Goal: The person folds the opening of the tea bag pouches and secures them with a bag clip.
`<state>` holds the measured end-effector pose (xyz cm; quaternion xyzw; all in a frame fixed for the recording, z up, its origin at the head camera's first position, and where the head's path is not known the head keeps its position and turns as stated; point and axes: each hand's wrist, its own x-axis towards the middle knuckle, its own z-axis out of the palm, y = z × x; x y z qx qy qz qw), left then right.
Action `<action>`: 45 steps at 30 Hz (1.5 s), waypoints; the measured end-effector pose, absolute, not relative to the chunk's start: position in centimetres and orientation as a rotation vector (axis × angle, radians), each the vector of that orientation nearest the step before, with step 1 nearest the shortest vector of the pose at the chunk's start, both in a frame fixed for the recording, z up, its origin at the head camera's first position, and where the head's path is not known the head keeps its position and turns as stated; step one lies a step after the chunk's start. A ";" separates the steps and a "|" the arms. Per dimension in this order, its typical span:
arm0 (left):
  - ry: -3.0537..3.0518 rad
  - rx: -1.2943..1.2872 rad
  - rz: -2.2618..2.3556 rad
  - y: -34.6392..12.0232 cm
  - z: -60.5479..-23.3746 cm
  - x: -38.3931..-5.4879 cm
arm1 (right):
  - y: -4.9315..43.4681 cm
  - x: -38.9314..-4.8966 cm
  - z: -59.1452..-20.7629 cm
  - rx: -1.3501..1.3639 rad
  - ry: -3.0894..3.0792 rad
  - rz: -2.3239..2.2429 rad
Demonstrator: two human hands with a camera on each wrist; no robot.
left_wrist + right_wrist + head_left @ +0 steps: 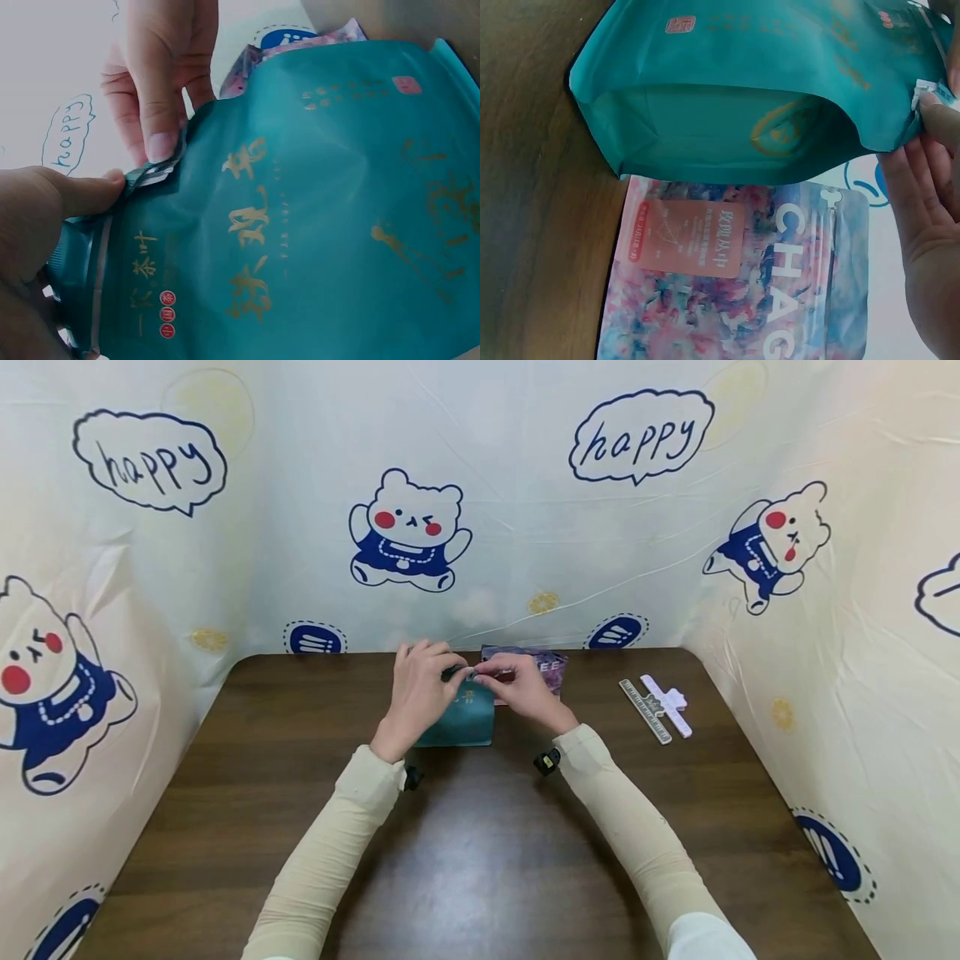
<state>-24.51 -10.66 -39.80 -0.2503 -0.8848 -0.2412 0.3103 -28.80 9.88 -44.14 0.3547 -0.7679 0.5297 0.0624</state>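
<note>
A teal tea pouch [459,727] with gold lettering is upright near the back of the table. At its top edge, my left hand [423,689] pinches the folded rim between thumb and fingers. Close beside it, my right hand [531,692] pinches the top corner of the same pouch. The left wrist view shows the right thumb [160,142] pressed on a small whitish strip [159,175] at the rim. From the right wrist view, the pouch's broad bottom gusset [705,131] shows. Behind it stands a pink and purple printed pouch [697,315], partly hidden by my right hand in the head view.
Two flat bag clips lie side by side on the right of the table: a greyish one [645,712] and a pale lilac one [667,706]. A printed cloth [510,527] hangs behind the brown wooden table [465,860] and along its sides.
</note>
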 end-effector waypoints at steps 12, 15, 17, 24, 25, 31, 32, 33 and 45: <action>-2.364 -0.604 -0.667 -10.4 -39.4 -24.1 | 9.6 -28.4 -43.8 1.155 -2.248 1.415; -2.364 -0.615 -0.660 -10.4 -39.4 -24.1 | 9.5 -28.4 -43.6 1.142 -2.275 1.451; -2.359 -0.625 -0.654 -10.5 -39.5 -24.1 | 9.3 -28.5 -43.4 1.148 -2.285 1.461; -2.362 -0.638 -0.639 -10.3 -39.3 -24.0 | 9.0 -28.6 -43.2 1.139 -2.227 1.405; -2.367 -0.630 -0.638 -10.2 -39.2 -24.0 | 8.9 -28.6 -43.2 1.138 -2.214 1.398; -2.417 -0.542 -0.710 -9.8 -38.7 -23.8 | 8.8 -28.5 -43.4 1.191 -2.144 1.318; -2.424 -0.530 -0.724 -9.7 -38.7 -23.7 | 8.8 -28.5 -43.4 1.198 -2.134 1.309; -2.430 -0.523 -0.735 -9.7 -38.6 -23.7 | 8.8 -28.5 -43.5 1.203 -2.126 1.307; -2.519 -0.530 -0.651 -10.0 -38.3 -24.0 | 8.8 -28.6 -43.6 0.984 -2.308 1.522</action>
